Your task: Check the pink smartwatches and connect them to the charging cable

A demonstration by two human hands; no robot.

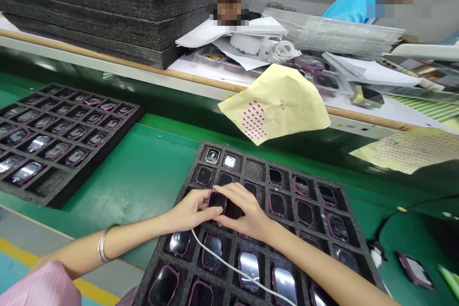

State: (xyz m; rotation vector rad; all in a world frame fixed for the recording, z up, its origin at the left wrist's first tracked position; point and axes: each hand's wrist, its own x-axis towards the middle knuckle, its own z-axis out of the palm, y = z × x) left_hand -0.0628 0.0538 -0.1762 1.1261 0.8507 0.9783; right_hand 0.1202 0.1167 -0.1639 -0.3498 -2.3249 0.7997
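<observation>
My left hand (190, 211) and my right hand (244, 213) meet over a black foam tray (258, 169) of pink-rimmed smartwatch bodies. Both hands pinch one watch body (217, 199) between their fingertips, just above the tray's middle cells. A white cable (229, 265) runs from under my hands toward the near edge. Two watches at the tray's far left corner show lit screens (213, 155). A silver bangle (103, 244) sits on my left wrist.
A second foam tray (53, 191) of watch bodies lies left on the green belt (150, 172). Yellow sticker sheets (276, 103) hang over the far rail. Stacked black foam (107, 5) sits behind. A loose watch body (415, 270) lies at right. Other people sit across.
</observation>
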